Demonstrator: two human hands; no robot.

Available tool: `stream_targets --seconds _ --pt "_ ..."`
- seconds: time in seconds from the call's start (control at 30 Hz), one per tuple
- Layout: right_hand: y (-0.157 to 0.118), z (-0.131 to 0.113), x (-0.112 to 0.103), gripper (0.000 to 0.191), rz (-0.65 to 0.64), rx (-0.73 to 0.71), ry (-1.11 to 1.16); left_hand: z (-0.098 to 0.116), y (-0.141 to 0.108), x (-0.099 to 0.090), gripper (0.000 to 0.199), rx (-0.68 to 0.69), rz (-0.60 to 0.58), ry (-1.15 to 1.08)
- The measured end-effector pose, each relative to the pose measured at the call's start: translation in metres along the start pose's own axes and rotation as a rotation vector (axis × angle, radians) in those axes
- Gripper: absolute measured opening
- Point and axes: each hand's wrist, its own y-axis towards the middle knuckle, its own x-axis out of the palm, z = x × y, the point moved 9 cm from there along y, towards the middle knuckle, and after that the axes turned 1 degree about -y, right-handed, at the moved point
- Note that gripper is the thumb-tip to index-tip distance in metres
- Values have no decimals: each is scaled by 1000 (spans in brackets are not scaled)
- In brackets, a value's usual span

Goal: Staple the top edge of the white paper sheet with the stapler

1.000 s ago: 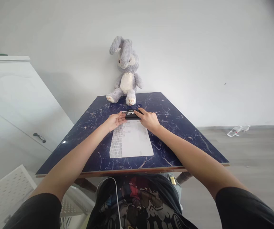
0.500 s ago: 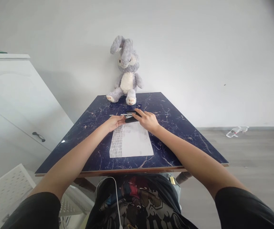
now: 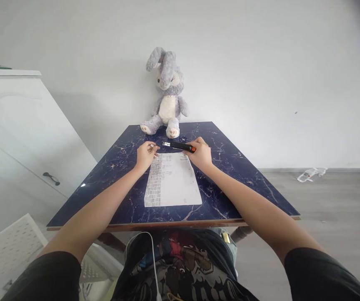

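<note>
My right hand (image 3: 199,152) is closed round the orange-marked end of a black stapler (image 3: 181,146), whose metal tip points left above the far edge of the paper. My left hand (image 3: 146,155) pinches a small light-coloured piece (image 3: 152,146), perhaps a strip of staples, left of the stapler's tip and apart from it. Between my forearms a printed sheet of paper (image 3: 176,179) lies flat on the dark blue marbled table (image 3: 120,209), with a column of dense print down its left side.
A grey plush rabbit (image 3: 168,104) sits at the table's back edge against the wall. To the left stand a white cabinet (image 3: 17,125) and a white perforated chair (image 3: 13,246). A clear plastic item (image 3: 310,174) lies on the floor at right.
My hands have moved apart. The stapler has come away from my left hand and now shows whole in my right. A small piece now shows in my left fingers.
</note>
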Motion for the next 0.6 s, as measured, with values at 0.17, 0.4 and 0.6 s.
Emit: stream_targets --seconds 0.17,0.4,0.6 --pt "-6 18 47 43 -379 153 348 47 -14 -4 27 271 2 208" --pt "-18 -16 63 36 -523 -30 269 55 -30 18 29 329 -109 308" --pt "-12 -38 27 52 -305 -219 234 60 -34 27 26 372 -259 393"
